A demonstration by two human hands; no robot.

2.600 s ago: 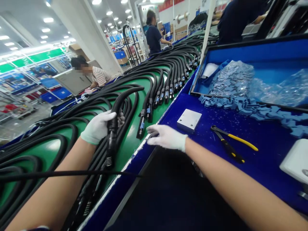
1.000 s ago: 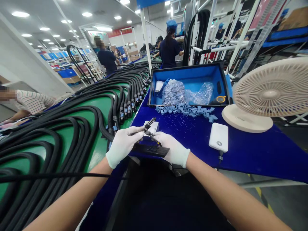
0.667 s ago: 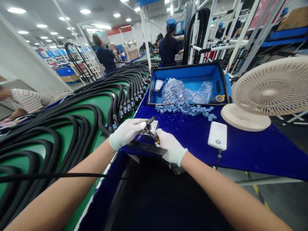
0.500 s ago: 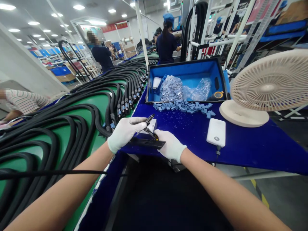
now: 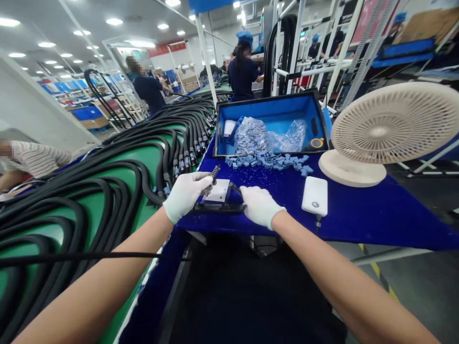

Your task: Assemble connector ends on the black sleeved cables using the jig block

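Both my hands wear white gloves at the near edge of the blue table [image 5: 358, 215]. My left hand [image 5: 185, 193] is closed on a black cable end whose ribbed connector tip [image 5: 215, 171] sticks up past my fingers. My right hand [image 5: 260, 205] is curled next to it on pliers, of which only a dark end [image 5: 234, 187] shows. Between the hands lie a white metal block [image 5: 219, 190] and a flat black bar [image 5: 219, 208].
A green belt [image 5: 147, 157] on the left carries several black cables [image 5: 107, 191]. Behind are a blue bin [image 5: 268, 102] with plastic bags, a pile of small blue parts [image 5: 272, 161], a white power bank [image 5: 314, 196] and a white fan [image 5: 387, 129]. Other people work further along.
My left hand brought the cable end off the belt onto the blue table. My right hand took up the pliers and met it beside the white block; lately both hands barely move.
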